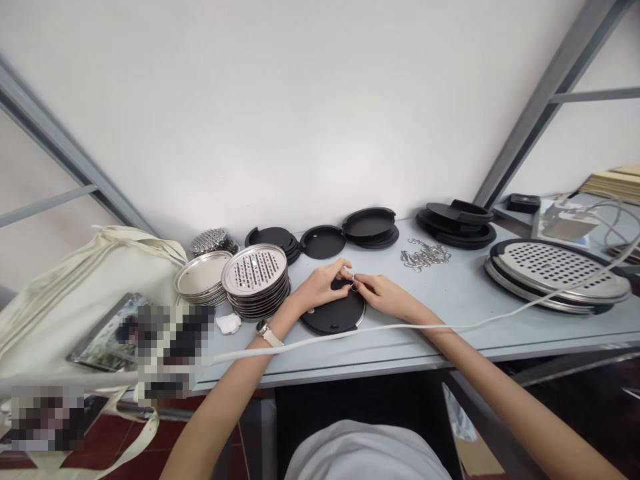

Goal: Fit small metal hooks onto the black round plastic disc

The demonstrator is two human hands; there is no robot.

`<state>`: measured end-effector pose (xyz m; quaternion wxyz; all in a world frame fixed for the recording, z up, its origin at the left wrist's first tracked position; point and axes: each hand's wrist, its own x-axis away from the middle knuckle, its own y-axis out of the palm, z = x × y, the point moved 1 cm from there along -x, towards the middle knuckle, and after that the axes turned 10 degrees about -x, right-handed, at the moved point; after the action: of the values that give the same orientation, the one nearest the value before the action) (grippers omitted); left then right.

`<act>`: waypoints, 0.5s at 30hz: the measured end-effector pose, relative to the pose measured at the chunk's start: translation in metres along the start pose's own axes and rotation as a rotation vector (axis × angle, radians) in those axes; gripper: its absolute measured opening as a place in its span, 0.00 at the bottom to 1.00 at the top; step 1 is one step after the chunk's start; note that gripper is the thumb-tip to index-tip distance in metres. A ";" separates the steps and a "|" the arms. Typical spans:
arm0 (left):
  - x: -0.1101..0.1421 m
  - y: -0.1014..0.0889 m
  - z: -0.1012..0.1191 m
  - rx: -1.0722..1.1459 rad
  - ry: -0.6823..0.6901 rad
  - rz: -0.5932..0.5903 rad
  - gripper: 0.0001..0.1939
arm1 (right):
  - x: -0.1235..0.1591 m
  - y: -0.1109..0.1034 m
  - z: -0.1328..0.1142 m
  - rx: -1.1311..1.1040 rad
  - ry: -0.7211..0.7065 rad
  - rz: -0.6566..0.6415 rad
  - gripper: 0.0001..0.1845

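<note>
At the middle of the table lies a black round plastic lid (334, 315) with a notched rim and a thin metal edge at its right. Over its far right edge both hands meet at a small metal ring (354, 287). My left hand (321, 288), with a watch on its wrist, is curled with thumb and forefinger closing at the ring. From the right, my right hand (383, 294) pinches the same ring between thumb and forefinger. The fingers partly hide it.
A stack of round metal graters (255, 270) stands left, beside round metal plates (203, 273). Black round lids (323, 241) line the back. Loose metal hooks (425, 255) lie right of centre; a larger perforated disc (555, 263) is farther right. A white cable (400, 327) crosses in front.
</note>
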<state>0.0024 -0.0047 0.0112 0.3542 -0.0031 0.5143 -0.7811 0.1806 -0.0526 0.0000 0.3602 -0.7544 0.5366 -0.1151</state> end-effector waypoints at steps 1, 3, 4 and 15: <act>0.000 0.000 0.000 0.005 0.005 0.001 0.20 | 0.000 0.001 0.000 0.005 0.002 0.003 0.16; -0.001 0.001 -0.001 0.016 0.006 0.005 0.19 | 0.001 0.002 -0.001 0.024 0.006 0.014 0.16; -0.001 0.001 -0.001 0.025 0.001 0.004 0.19 | 0.002 0.002 -0.002 0.035 0.008 0.018 0.16; -0.001 0.002 -0.002 0.096 -0.006 -0.009 0.18 | 0.004 0.007 0.000 0.053 0.032 0.039 0.16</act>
<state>0.0037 -0.0029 0.0089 0.3519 0.0094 0.4752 -0.8064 0.1769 -0.0574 -0.0054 0.3734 -0.7320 0.5538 -0.1343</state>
